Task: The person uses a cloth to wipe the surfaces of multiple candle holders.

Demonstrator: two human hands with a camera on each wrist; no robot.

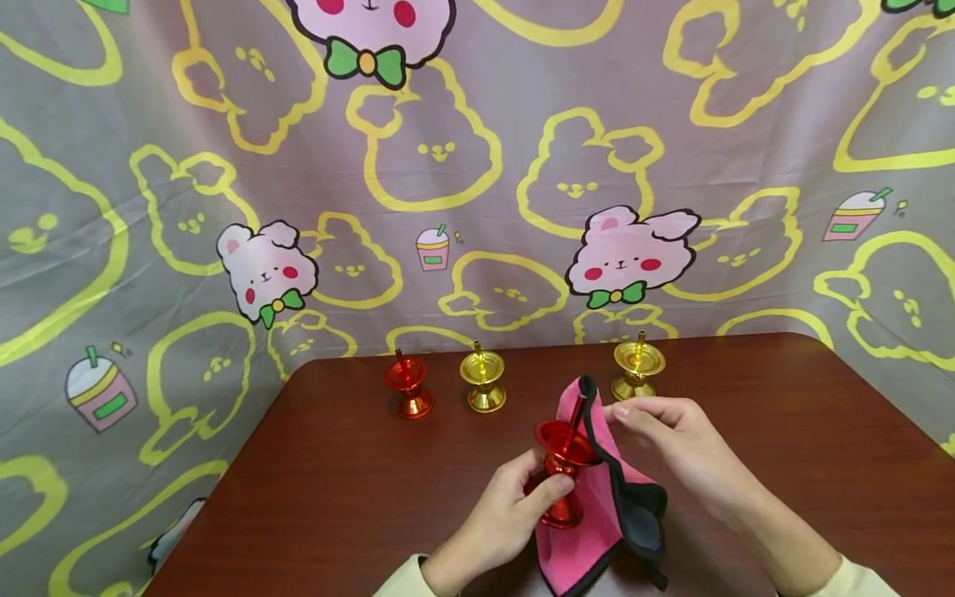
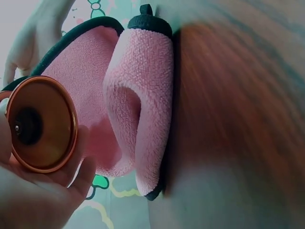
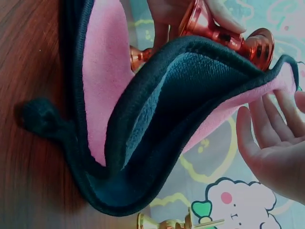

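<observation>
A red holder (image 1: 564,452) is held above the wooden worktop (image 1: 358,481), right of its middle. The left hand (image 1: 507,506) curls round its narrow waist, probably because that leaves dish and spike free. The right hand (image 1: 690,448), loosely bent, pinches the upper edge of a black-trimmed pink cloth (image 1: 593,497), seemingly to keep it upright beside the holder. Along the worktop's far edge stand another red holder (image 1: 414,404), nearest the far left corner, a gold holder (image 1: 487,398) beside it, and a second gold holder (image 1: 632,385) farther right. Their shallow dishes show only upright spikes.
</observation>
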